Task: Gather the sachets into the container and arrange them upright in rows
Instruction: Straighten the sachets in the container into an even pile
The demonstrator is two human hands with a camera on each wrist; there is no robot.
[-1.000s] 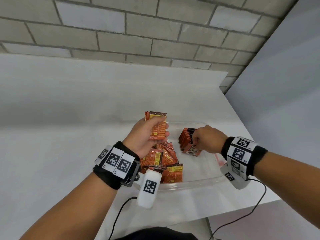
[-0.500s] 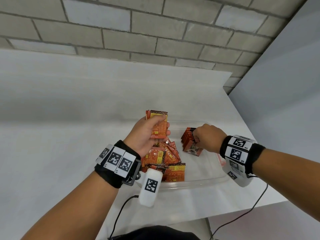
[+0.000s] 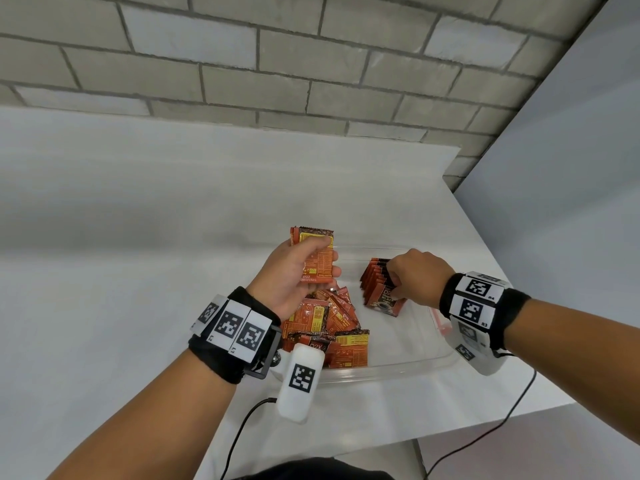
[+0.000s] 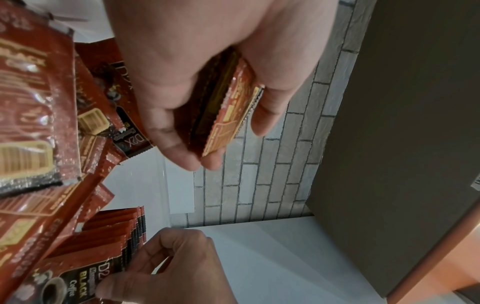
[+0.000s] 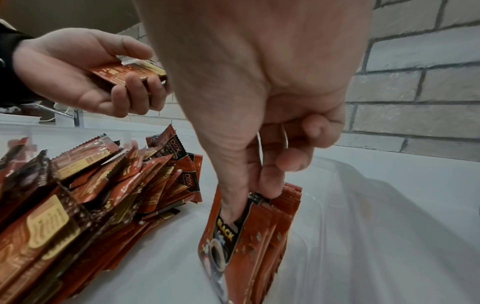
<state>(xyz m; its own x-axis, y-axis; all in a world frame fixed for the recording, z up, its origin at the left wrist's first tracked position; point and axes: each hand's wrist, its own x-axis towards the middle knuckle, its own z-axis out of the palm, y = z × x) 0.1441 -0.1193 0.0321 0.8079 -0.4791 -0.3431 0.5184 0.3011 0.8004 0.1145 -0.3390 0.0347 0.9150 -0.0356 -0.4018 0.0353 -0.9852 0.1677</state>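
I keep my right hand (image 5: 262,127) pinching the top of the front sachet in the upright row (image 3: 379,287) so the leaning packets do not topple, while my left hand (image 3: 294,271) grips a small stack of sachets (image 3: 317,252) above the loose pile (image 3: 329,327), I judge as the next feed. The clear container (image 3: 398,367) has bare floor right of the row; its far rim is hard to trace.

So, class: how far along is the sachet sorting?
Done: a short upright row stands in the container. In hand: the right hand pinches the row's front sachet; the left hand holds a small stack. Left: the loose pile.
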